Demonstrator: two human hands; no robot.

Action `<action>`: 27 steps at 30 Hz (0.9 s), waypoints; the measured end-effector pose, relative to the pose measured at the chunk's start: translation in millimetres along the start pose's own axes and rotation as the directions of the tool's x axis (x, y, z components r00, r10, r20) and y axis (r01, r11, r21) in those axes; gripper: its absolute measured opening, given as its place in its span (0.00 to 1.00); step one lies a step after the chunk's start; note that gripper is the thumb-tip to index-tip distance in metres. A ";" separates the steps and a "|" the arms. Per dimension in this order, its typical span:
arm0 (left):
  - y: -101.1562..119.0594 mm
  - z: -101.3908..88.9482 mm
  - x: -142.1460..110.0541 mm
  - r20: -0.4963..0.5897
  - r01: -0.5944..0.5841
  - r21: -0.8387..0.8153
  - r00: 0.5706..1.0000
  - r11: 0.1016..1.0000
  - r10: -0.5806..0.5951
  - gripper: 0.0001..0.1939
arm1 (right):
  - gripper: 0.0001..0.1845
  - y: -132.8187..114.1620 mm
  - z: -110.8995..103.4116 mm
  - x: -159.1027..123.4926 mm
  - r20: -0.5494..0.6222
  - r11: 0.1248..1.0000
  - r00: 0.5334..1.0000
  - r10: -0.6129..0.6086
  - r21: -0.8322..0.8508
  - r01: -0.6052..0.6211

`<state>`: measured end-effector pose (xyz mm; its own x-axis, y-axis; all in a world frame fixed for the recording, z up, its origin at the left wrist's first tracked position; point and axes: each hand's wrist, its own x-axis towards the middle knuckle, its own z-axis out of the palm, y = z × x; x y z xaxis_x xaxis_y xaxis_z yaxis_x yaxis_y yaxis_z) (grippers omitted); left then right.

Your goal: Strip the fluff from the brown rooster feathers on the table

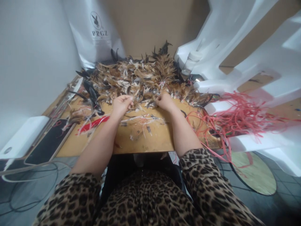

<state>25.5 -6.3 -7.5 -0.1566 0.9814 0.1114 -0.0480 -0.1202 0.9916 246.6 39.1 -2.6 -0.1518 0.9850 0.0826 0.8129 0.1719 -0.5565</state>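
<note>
I can read PPGZ under a black bunny head on the shiny bag (100,47). In front of it, brown feathers (134,73) lie heaped on the bench (145,142). My left hand (122,104) and right hand (165,101) touch the near edge, fingers curled; I can't tell if they pinch any.

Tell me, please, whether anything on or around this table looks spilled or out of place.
Yes: the red strips at the right lie in a loose tangle over white pieces, and some hang off the table, which looks untidy. Also, small scraps and pale threads are scattered in front of the feather pile.
</note>
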 end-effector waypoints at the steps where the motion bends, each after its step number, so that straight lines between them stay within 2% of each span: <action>1: 0.1 0.7 -1.1 0.033 0.018 -0.015 0.999 1.000 -0.018 0.11 | 0.09 -0.9 2.1 0.9 -0.004 0.987 1.000 0.001 0.158 -0.001; 3: 0.8 2.4 -3.6 0.121 0.068 -0.050 0.991 0.996 -0.061 0.12 | 0.11 -6.6 6.6 1.0 0.016 0.879 0.999 0.036 0.476 -0.039; 6: 1.7 4.8 -6.9 0.233 0.158 -0.084 0.963 0.984 -0.135 0.15 | 0.15 -21.5 12.4 -2.8 0.128 0.614 0.990 0.064 0.777 -0.140; 9: 0.8 5.9 -8.0 0.283 0.236 -0.105 0.938 0.966 -0.199 0.17 | 0.18 -35.3 16.9 -8.1 0.208 0.422 0.978 0.032 0.884 -0.201; 12: -1.6 5.6 -7.6 0.319 0.286 -0.135 0.919 0.949 -0.232 0.17 | 0.20 -43.0 21.6 -11.5 0.242 0.315 0.970 0.008 0.920 -0.232; 14: -2.9 5.7 -7.3 0.335 0.305 -0.159 0.911 0.939 -0.239 0.17 | 0.20 -46.2 25.2 -12.7 0.250 0.286 0.968 -0.017 0.929 -0.234; 18: -2.4 7.6 -7.8 0.346 0.334 -0.192 0.903 0.923 -0.255 0.15 | 0.19 -52.0 33.5 -14.6 0.221 0.288 0.974 -0.041 0.936 -0.200; 24: -0.4 9.4 -7.6 0.309 0.327 -0.189 0.915 0.926 -0.260 0.13 | 0.16 -55.3 42.0 -15.8 0.181 0.358 0.981 -0.075 0.923 -0.143; 27: -0.9 7.2 -5.3 0.253 0.313 -0.194 0.932 0.930 -0.261 0.13 | 0.16 -50.3 37.8 -12.0 0.089 0.423 0.995 -0.044 0.904 -0.062</action>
<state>33.6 -10.3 -8.5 0.1167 0.9835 -0.1381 -0.2852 0.1664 0.9439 186.3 18.0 -6.8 -0.2364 0.9711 0.0333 -0.1553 -0.0039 -0.9879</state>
